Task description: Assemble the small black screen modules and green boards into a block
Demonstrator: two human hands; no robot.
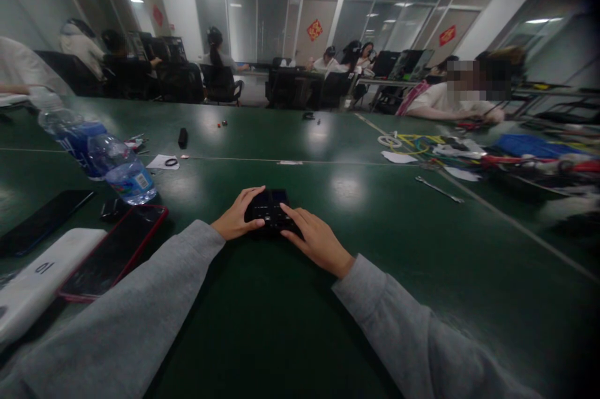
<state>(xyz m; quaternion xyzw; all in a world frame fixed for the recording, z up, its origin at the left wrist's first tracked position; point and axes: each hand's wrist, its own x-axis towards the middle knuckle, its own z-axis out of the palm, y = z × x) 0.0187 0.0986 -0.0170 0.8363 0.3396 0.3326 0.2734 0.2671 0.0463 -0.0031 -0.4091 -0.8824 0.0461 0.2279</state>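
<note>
A small black device (274, 206) with rows of buttons and a dark screen lies on the green table in front of me. My left hand (238, 216) grips its left side, thumb along the near edge and fingers around the far side. From the right, my right hand (319, 237) reaches over the device with fingers stretched out. Its index fingertip touches the button face, and the thumb is by the near right edge. The hands cover parts of both sides, and the device's exact kind is too dark to make out.
Left are water bottles (126, 174), a red-edged phone (117, 252), a white case (49, 277) and a dark phone (44, 221). Right lie a wrench (439, 189), yellow cables (415, 141) and a blue bundle (534, 145). A person (440, 102) sits across the table; others work behind.
</note>
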